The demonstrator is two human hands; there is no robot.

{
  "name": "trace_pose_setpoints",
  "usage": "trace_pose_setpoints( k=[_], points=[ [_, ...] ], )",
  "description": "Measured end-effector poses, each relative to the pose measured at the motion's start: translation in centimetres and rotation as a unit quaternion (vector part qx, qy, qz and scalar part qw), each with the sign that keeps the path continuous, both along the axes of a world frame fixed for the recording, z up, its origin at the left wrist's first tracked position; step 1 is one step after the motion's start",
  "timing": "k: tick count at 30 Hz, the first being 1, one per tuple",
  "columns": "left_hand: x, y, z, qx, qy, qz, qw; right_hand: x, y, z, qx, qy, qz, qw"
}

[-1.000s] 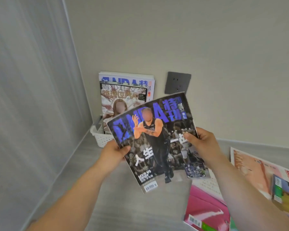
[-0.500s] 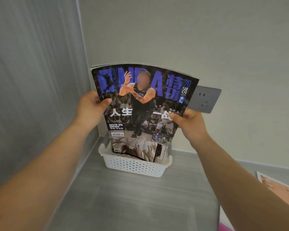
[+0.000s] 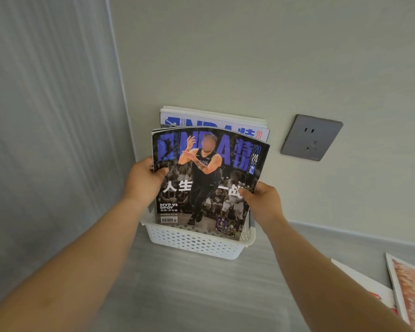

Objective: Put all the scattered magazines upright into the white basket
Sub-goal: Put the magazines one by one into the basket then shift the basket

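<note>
A dark basketball magazine (image 3: 209,178) with blue title letters stands upright, its bottom edge inside the white perforated basket (image 3: 197,243). My left hand (image 3: 143,180) grips its left edge and my right hand (image 3: 261,202) grips its right edge. Behind it another magazine with a white cover (image 3: 213,121) stands upright in the basket against the wall. Two more magazines lie flat at the lower right, one with an orange-pink cover (image 3: 412,291) and one white one (image 3: 367,286) beneath it.
The basket sits in the corner of a grey surface (image 3: 189,295), with a grey panel (image 3: 46,128) on the left and a pale wall behind. A grey wall socket (image 3: 310,137) is to the right of the basket.
Both hands have lowered the dark magazine from above the basket down into it, in front of the magazines standing there. The view has shifted left and closer to the basket.
</note>
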State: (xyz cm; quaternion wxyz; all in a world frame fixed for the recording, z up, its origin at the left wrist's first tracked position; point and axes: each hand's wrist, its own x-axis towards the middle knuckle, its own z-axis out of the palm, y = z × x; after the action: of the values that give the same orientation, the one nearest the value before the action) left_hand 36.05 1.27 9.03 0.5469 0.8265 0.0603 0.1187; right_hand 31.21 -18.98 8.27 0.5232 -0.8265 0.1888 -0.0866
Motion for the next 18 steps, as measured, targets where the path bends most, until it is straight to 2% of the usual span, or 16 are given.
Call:
trace_pose_setpoints(
  k=[5,10,15,18],
  points=[
    [0.8,-0.9,-0.7,-0.028,-0.008,0.047,0.998,0.3,0.6,-0.7,-0.039,-0.039,-0.051,0.997],
    [0.4,-2.6,-1.5,-0.034,0.024,-0.024,0.999,0.4,1.4,-1.6,-0.011,-0.015,-0.020,1.000],
    [0.8,-2.8,-1.3,-0.040,0.059,-0.050,0.996,0.8,1.4,-1.4,-0.011,0.017,0.020,1.000],
    [0.7,-2.5,-1.1,-0.042,0.068,-0.065,0.995,1.2,1.3,-1.6,0.027,0.015,0.020,0.999]
  ],
)
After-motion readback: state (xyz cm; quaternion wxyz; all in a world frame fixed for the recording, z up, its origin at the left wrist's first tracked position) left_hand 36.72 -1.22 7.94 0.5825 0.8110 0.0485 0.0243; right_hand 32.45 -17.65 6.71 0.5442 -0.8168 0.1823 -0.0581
